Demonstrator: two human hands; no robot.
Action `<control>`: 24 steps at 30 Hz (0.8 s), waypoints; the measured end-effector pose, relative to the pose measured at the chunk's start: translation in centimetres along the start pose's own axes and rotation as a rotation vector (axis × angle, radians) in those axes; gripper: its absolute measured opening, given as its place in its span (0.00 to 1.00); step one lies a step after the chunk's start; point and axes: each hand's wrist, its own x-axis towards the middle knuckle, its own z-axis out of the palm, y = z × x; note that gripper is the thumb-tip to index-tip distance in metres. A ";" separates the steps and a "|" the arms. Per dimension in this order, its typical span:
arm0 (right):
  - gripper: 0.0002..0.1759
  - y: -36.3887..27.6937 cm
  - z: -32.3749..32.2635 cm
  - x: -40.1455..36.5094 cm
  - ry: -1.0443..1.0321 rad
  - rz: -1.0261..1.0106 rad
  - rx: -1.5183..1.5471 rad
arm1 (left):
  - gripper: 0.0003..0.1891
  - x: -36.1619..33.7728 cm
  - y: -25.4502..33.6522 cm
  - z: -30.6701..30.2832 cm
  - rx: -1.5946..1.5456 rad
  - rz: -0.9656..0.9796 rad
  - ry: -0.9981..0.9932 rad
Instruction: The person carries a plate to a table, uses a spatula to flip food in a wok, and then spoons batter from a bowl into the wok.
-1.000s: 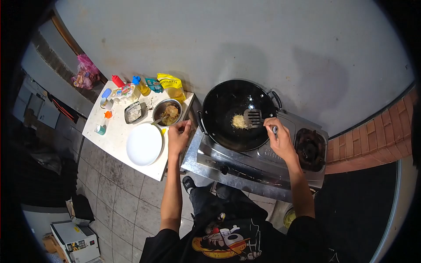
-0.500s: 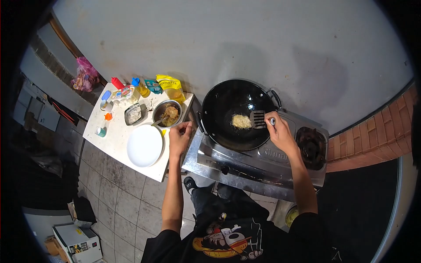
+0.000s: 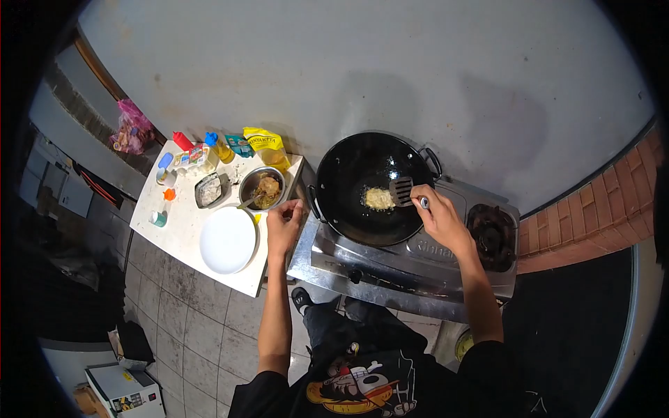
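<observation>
My right hand grips the handle of a slotted spatula over the wok. The spatula's dark head touches or nearly touches the right edge of a pale, battered piece of food, which bubbles in oil. The black wok sits on the left burner of a metal gas stove. My left hand hovers by the right edge of the table, its fingers curled together and nothing visible in them. Closest to it are a metal bowl with coated pieces and a spoon, and a white plate.
On the white table stand a flour dish, a red-capped bottle, a blue-capped oil bottle, a yellow oil pouch and small jars. The right burner is beside a brick ledge. A wall rises behind.
The spatula head has shifted slightly left and tilted against the food's edge. My left hand stays curled in about the same place. The whole view has shifted a little.
</observation>
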 end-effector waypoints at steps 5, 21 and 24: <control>0.07 -0.1 0.1 -0.3 0.045 -0.040 0.023 | 0.12 -0.2 0.0 0.2 0.006 0.044 0.008; 0.07 1.2 0.0 -1.0 0.085 0.006 0.088 | 0.12 -0.5 0.6 0.4 -0.018 0.025 -0.021; 0.07 1.7 0.0 -1.2 0.064 -0.003 0.049 | 0.12 -0.6 0.8 0.5 -0.025 0.013 -0.023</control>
